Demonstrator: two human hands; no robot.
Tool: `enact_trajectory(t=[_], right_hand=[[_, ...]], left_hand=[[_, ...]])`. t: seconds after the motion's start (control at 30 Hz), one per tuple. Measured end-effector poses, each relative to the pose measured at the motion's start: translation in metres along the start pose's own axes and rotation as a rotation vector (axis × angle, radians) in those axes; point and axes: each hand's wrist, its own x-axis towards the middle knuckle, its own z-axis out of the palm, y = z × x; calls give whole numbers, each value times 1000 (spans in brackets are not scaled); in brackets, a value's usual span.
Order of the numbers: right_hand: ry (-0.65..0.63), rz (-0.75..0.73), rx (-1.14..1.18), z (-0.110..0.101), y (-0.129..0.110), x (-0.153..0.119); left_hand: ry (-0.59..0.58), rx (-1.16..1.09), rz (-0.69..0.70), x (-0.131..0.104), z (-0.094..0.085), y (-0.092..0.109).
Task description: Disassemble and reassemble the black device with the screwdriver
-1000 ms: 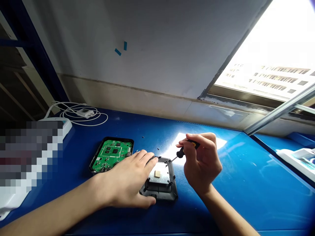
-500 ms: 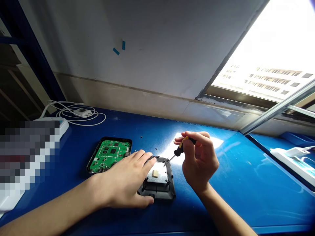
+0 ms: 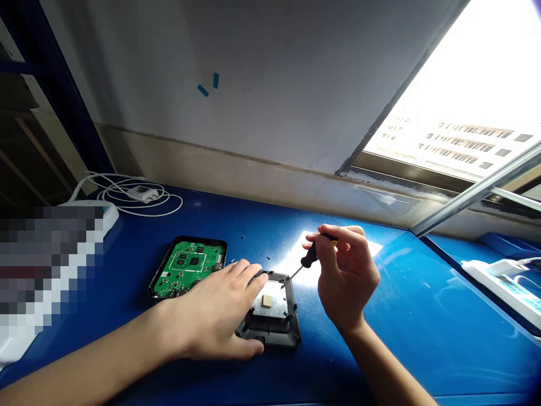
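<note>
My right hand (image 3: 349,273) is closed round the black-and-yellow handle of a screwdriver (image 3: 310,256). The screwdriver's thin shaft slants down to the left, its tip at the upper right corner of a silver metal plate (image 3: 276,310). This plate, with a small beige square pad (image 3: 267,301) on it, sits inside a black plastic cover (image 3: 279,338) that lies flat. Across the cover's left side rests my left hand (image 3: 224,307), thumb by the lower edge and fingers by the upper, gripping it. Part of the cover is hidden under that hand.
A green circuit board (image 3: 190,265) in a black case lies left of the cover. Small dark bits (image 3: 269,258) are scattered behind. A coiled white cable with a charger (image 3: 146,194) lies at the back left, and a white power strip (image 3: 502,282) at the right.
My right hand has shifted very slightly to the right and the screwdriver handle has turned a little in the fingers. My left hand stays put on the cover.
</note>
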Motion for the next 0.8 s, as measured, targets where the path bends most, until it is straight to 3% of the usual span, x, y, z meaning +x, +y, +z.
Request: enact_trajectory(t=[0.3, 0.57, 0.8], right_hand=[[-63, -44, 156, 3, -6, -3], [3, -51, -6, 0, -4, 1], [-58, -26, 63, 5, -7, -3]], left_hand=[[12, 1, 5, -1, 0, 0], [-5, -32, -13, 0, -3, 2], [11, -25, -9, 1, -1, 1]])
